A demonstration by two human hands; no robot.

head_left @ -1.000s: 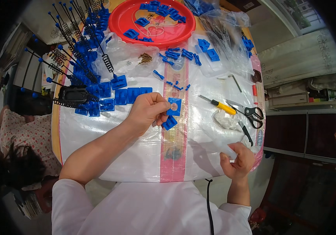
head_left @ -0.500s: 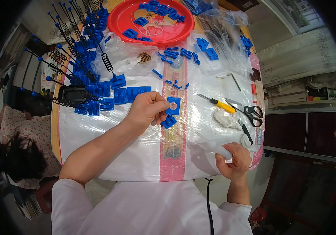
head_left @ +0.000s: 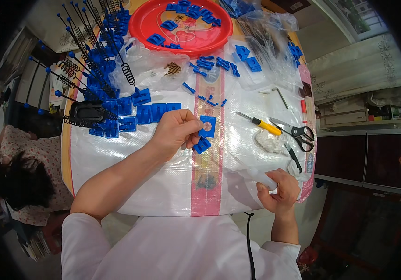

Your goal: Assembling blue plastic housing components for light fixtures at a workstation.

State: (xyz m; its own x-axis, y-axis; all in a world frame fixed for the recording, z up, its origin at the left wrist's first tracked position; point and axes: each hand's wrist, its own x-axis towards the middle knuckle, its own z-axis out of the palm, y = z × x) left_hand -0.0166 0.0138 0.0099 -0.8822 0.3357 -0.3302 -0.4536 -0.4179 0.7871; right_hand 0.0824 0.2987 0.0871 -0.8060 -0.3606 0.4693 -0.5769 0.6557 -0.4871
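My left hand [head_left: 177, 133] is closed in a pinch at the edge of a blue square plastic plate [head_left: 211, 132], whose face has a round pale spot. Just below the plate, beside my fingers, is another blue plastic piece [head_left: 202, 145]; I cannot tell whether it lies on the table or is held too. My right hand [head_left: 280, 190] is wrapped round a translucent white bottle-like thing [head_left: 266, 180] near the table's front right. Its narrow end points left, toward the plate, and the two are apart. The palm hides part of it.
Blue bases with black springs and rods [head_left: 97, 74] crowd the left. A red tray [head_left: 137, 37] with blue parts stands at the back. Brass screws [head_left: 173, 68] lie on plastic. To the right are a yellow-handled screwdriver [head_left: 269, 127], scissors [head_left: 303, 135] and a hex key [head_left: 280, 98]. A person [head_left: 27, 182] sits left.
Both hands stay in place with what they hold. At the left edge, the other person's head has shifted slightly.
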